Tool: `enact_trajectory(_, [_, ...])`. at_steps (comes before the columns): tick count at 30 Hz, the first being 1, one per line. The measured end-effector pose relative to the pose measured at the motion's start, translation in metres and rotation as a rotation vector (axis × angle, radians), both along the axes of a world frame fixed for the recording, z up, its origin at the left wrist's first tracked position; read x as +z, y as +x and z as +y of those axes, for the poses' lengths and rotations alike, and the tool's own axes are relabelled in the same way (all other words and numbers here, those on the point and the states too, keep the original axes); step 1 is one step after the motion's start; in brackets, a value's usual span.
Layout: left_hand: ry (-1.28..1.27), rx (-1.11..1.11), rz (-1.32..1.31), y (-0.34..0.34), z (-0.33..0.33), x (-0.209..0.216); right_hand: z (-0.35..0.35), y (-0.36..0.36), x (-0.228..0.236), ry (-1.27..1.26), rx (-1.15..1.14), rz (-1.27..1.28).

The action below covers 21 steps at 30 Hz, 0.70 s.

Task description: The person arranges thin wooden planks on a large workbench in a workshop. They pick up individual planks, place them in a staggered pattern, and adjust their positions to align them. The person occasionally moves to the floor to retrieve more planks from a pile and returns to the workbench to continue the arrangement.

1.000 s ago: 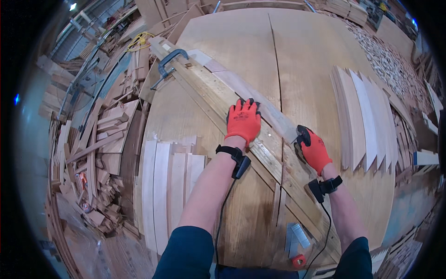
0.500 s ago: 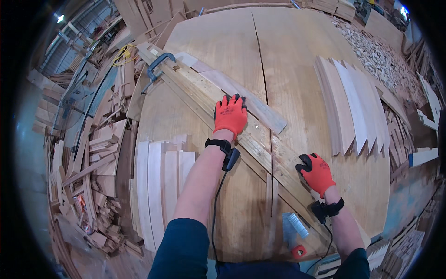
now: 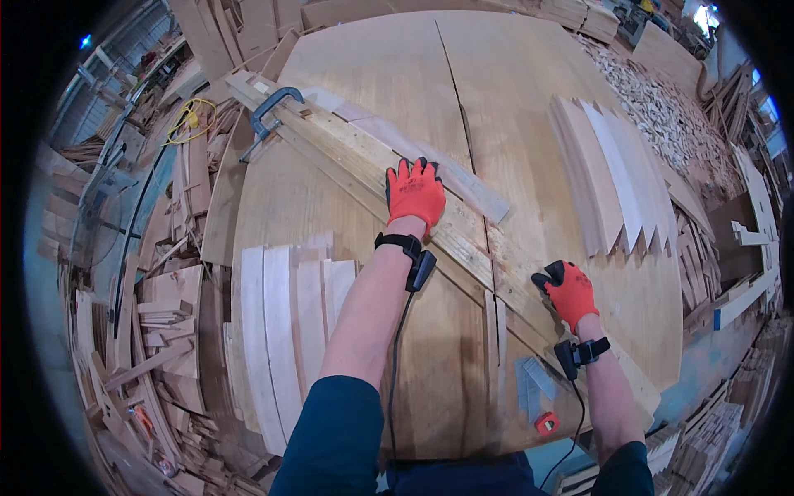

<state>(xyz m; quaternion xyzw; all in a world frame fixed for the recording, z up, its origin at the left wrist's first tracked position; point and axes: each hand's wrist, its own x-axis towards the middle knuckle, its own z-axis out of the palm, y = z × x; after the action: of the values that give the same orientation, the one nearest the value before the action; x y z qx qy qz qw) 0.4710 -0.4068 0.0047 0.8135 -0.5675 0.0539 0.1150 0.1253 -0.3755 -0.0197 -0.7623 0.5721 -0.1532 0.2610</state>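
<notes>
My left hand (image 3: pixel 416 197), in a red glove with black fingertips, lies with fingers spread across a long timber plank (image 3: pixel 463 244) that runs diagonally over the worktable. Its fingertips reach a pale, narrow wood piece (image 3: pixel 451 175) along the plank's far edge. A blue G-clamp (image 3: pixel 271 109) grips the plank's far left end. My right hand (image 3: pixel 569 293), gloved alike, is closed beside the plank's near right part, with thumb and fingers curled together. Whatever it may hold is hidden.
Pale curved wood strips (image 3: pixel 281 331) lie at the left, and more with pointed ends (image 3: pixel 608 178) at the right. Metal staple strips (image 3: pixel 533 384) and a red tape measure (image 3: pixel 547 423) sit near the front edge. Offcuts (image 3: pixel 157 347) crowd the left side.
The whole view has shifted slightly. Both hands keep nearly the same places along the plank, the left spread and the right closed.
</notes>
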Motion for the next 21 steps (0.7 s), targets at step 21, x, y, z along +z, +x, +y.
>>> enact_trajectory(21, [-0.053, -0.005, -0.009, 0.002, -0.006, -0.007, -0.008, -0.001, -0.029, -0.185, -0.027, 0.036])
